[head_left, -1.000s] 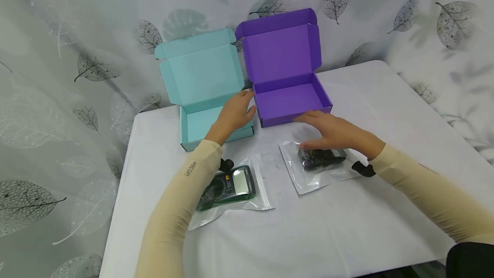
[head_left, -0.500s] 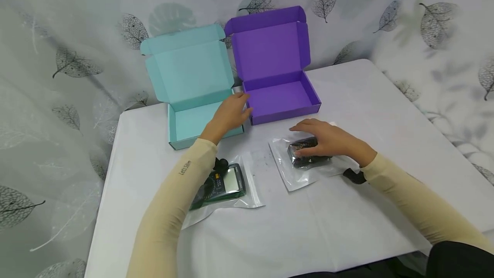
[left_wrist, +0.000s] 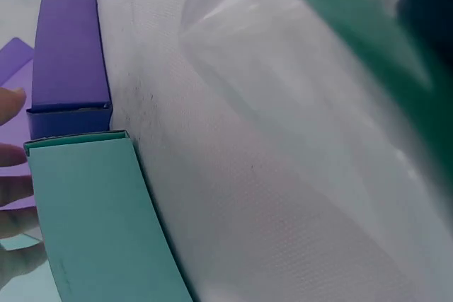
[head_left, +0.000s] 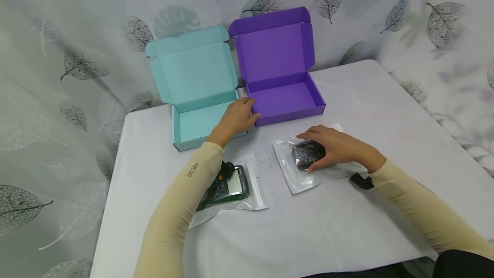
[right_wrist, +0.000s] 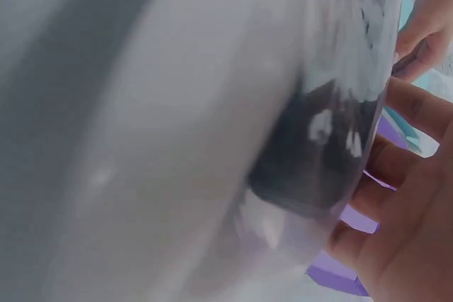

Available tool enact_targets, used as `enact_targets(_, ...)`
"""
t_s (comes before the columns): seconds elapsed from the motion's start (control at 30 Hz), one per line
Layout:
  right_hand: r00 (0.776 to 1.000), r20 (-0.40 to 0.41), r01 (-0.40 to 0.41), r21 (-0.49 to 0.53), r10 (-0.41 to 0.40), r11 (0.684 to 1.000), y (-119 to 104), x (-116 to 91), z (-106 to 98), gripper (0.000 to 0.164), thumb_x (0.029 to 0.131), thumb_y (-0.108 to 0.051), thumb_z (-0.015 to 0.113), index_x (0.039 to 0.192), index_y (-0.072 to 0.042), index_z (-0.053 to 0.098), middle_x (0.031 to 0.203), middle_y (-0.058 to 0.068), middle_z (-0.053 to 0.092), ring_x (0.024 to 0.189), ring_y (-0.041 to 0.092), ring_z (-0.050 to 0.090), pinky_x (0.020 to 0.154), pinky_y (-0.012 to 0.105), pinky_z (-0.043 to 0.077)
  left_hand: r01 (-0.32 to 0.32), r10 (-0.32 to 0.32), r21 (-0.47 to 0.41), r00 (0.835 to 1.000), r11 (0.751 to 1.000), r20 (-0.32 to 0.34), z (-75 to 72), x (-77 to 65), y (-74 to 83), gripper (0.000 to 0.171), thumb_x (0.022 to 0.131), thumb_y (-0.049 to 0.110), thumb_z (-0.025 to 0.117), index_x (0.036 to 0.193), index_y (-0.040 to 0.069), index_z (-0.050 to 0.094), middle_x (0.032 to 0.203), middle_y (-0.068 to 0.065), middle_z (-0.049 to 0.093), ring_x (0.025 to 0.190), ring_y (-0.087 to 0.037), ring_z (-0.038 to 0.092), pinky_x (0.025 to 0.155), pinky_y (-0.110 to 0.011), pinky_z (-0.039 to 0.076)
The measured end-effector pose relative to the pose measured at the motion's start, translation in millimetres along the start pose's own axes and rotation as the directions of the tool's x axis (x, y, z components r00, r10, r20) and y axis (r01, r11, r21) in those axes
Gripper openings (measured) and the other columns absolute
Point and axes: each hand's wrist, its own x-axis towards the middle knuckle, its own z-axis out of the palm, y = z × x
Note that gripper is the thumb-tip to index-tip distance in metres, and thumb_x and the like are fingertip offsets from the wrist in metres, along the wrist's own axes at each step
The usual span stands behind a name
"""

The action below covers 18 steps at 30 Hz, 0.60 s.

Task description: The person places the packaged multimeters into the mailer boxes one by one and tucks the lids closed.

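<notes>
The bagged meter (head_left: 307,154), lying under the right hand (head_left: 339,146) which grips it, is probably stiff but slippery, best held by its sides; the left hand (head_left: 235,117), fingers loose, grasps nothing.

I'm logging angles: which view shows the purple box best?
The head view: nearly the whole purple box shows, lid raised. The left wrist view shows mainly a cropped wall; the right wrist view gives only patches behind the right hand.

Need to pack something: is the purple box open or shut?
Open: the purple box has its lid raised at the back, leaving its inner floor in view.
</notes>
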Motion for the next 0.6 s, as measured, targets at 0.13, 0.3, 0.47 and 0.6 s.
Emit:
enact_targets(0.13, 1.0, 0.007, 0.015, -0.009, -0.014, 1.0, 3.2, -1.9, 2.4, 0.094, 0.059, -0.063, 0.078, 0.135, -0.016, 0.049, 0.123, 0.001, 0.047, 0.11, 0.02, 0.044, 0.089, 0.044, 0.037, 0.034, -0.034, -0.006, 0.999, 0.999, 0.019, 0.0, -1.7, 0.7, 0.061, 0.094, 0.043, 0.05, 0.141, 0.005, 0.039, 0.141, -0.013, 0.039, 0.13, -0.028, 0.034, 0.104, -0.047, 0.027)
enact_targets(0.3, 0.999, -0.006, 0.038, 0.0, -0.038, 0.999, 6.3, -1.8, 4.7, 0.088, 0.06, -0.059, 0.079, 0.132, -0.015, 0.052, 0.12, 0.001, 0.048, 0.106, 0.019, 0.044, 0.085, 0.042, 0.037, 0.065, -0.064, -0.031, 0.997, 0.997, 0.036, 3.5, -1.1, -1.6, 0.064, 0.094, 0.045, 0.05, 0.142, 0.005, 0.037, 0.145, -0.011, 0.034, 0.133, -0.027, 0.028, 0.104, -0.053, 0.023)
enact_targets(0.47, 0.999, -0.02, 0.05, 0.004, -0.05, 0.999, 8.1, -1.6, 6.0, 0.087, 0.061, -0.06, 0.079, 0.131, -0.016, 0.053, 0.12, 0.0, 0.049, 0.105, 0.018, 0.044, 0.085, 0.042, 0.037, 0.079, -0.076, -0.051, 0.995, 0.996, 0.059, 4.9, -1.0, -1.6, 0.064, 0.095, 0.046, 0.049, 0.144, 0.008, 0.034, 0.148, -0.011, 0.029, 0.136, -0.026, 0.023, 0.104, -0.056, 0.02)
enact_targets(0.6, 0.998, -0.037, 0.057, 0.008, -0.056, 0.998, 9.2, -3.5, 8.2, 0.084, 0.062, -0.059, 0.079, 0.131, -0.017, 0.055, 0.118, -0.002, 0.051, 0.103, 0.017, 0.045, 0.084, 0.041, 0.038, 0.08, -0.075, -0.069, 0.994, 0.994, 0.077, 5.4, -2.0, -0.6, 0.064, 0.095, 0.045, 0.048, 0.145, 0.008, 0.033, 0.15, -0.011, 0.025, 0.137, -0.027, 0.019, 0.104, -0.058, 0.018)
